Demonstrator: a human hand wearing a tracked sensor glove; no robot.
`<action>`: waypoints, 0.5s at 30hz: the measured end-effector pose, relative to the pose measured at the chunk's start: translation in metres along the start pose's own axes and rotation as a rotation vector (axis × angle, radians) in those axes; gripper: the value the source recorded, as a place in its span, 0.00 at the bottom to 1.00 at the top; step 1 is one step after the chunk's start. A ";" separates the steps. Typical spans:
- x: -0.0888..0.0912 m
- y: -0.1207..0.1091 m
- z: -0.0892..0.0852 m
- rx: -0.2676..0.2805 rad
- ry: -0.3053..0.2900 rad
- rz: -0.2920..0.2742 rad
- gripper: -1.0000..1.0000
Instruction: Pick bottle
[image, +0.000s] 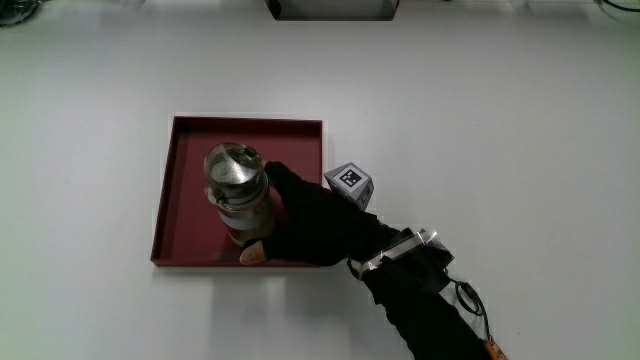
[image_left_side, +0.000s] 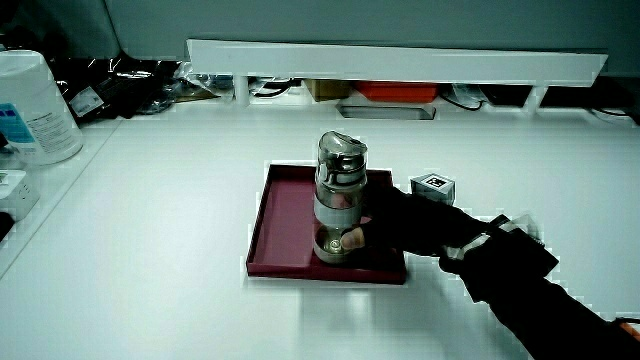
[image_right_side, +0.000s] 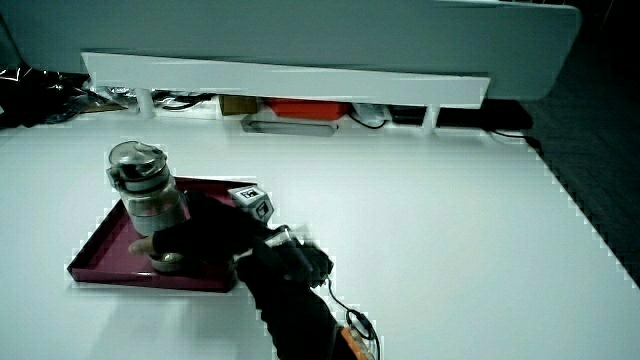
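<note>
Bottle: clear glass body, silver metal cap, standing upright inside the dark red tray. Seen from above it sits nearer the tray's person-side rim than its partition-side rim, roughly mid-width. Whether its base rests on the tray floor or is just clear of it cannot be told from any view.

Hand: black glove, wrapped around the lower half of the bottle. Fingers curled round the glass; bare thumb tip pressed against the bottle's base on the person's side. In a side view the thumb shows against the lower glass, with the cap and upper body standing clear above the glove. Grip is closed on the bottle.

Patterned cube: white with black marking, on the back of the hand, sitting over the tray's rim corner in the main view. Visible in both side views.

Forearm: black sleeve, running from the wrist toward the person's edge of the table, with a small silver clip at the wrist.

Table: plain white surface. Tray lies flat on it.

Low white partition: runs along the table's edge away from the person; cables and clutter beneath it. White container with a blue label stands near the table's edge in a side view, well apart from the tray.
</note>
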 end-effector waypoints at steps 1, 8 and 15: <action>0.003 0.002 0.000 0.003 -0.002 0.004 0.50; 0.007 0.005 -0.003 0.013 0.012 0.002 0.50; 0.008 0.004 -0.004 0.044 0.038 0.034 0.54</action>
